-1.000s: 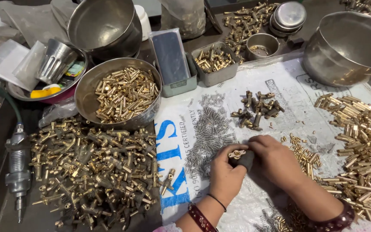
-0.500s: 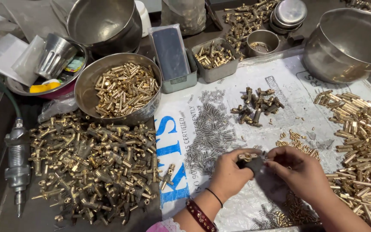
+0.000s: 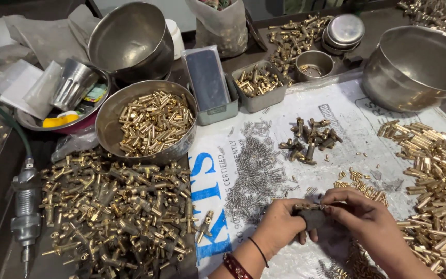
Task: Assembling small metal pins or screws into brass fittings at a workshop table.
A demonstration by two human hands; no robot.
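Note:
My left hand [image 3: 280,227] grips a small dark brass fitting [image 3: 308,209] over the white printed sheet [image 3: 336,111]. My right hand [image 3: 362,217] pinches the fitting's right end with thumb and fingers. Both hands meet at the bottom middle of the view. A scatter of small steel springs [image 3: 256,173] lies just above my left hand. A little heap of dark fittings [image 3: 311,139] sits further up the sheet. Tiny brass pins [image 3: 357,183] lie by my right hand.
A large pile of brass valve bodies [image 3: 114,212] covers the left. A steel bowl of brass sleeves [image 3: 153,124] stands above it. Brass tubes [image 3: 434,175] are heaped at the right. A big steel pot [image 3: 414,67], small trays [image 3: 259,85] and an air tool [image 3: 25,212] surround the sheet.
Both hands have shifted down and right on the sheet, and the camera has tilted slightly. The fitting stays held between them, with my right fingers now working at its end.

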